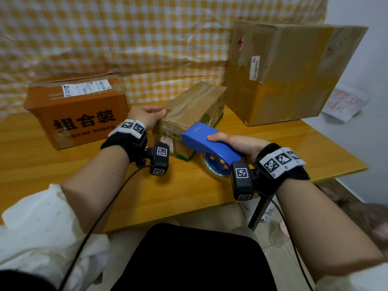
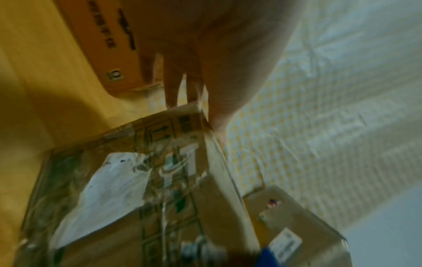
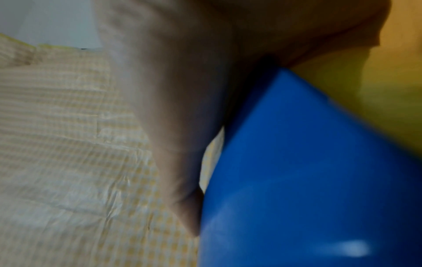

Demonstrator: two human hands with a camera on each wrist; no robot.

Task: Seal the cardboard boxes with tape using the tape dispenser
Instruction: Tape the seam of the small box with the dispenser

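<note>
Now, key relation: small box (image 1: 190, 120) lies just far-left of tape dispenser (image 1: 206, 141), long axis near-to-far.
Right hand (image 1: 237, 143): dispenser is gripped.
Left hand (image 1: 147, 116): box's near-left top edge is held.

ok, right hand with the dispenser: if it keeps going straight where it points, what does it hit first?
Probably the small cardboard box. The right hand grips the blue tape dispenser, whose nose points at the box's near end, by its top edge. Whether they already touch is unclear.
</note>
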